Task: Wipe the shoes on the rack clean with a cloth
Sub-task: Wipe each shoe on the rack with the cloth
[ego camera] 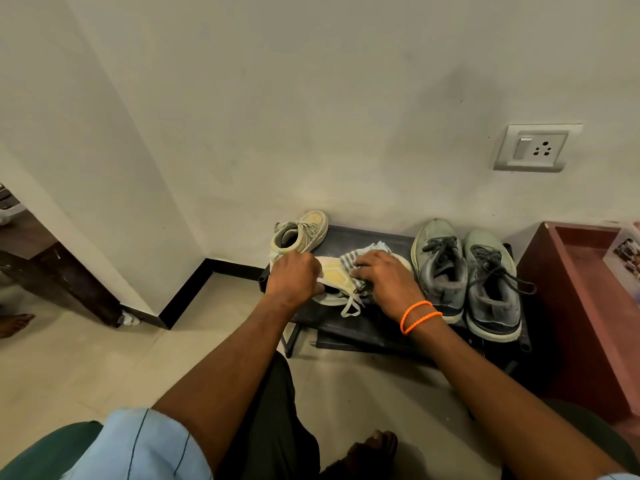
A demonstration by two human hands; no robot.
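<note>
On the black shoe rack (346, 327) at 12 o'clock, the cream sneaker (334, 282) lies on its side between the hands, long axis running from 8 toward 2 o'clock. The left hand (294, 275) curls round its heel end at 10 o'clock; the right hand (384, 275) presses the striped cloth (349, 259) onto it, fingers fairly flat. Its mate (301, 232) stands behind.

rack (363, 327): dark, matt, dusty | cloth (360, 255): striped woven fabric | grey shoes (467, 275): scuffed mesh, dull rubber soles | floor (104, 358): smooth pale tile | right cabinet (585, 306): reddish wood-look
</note>
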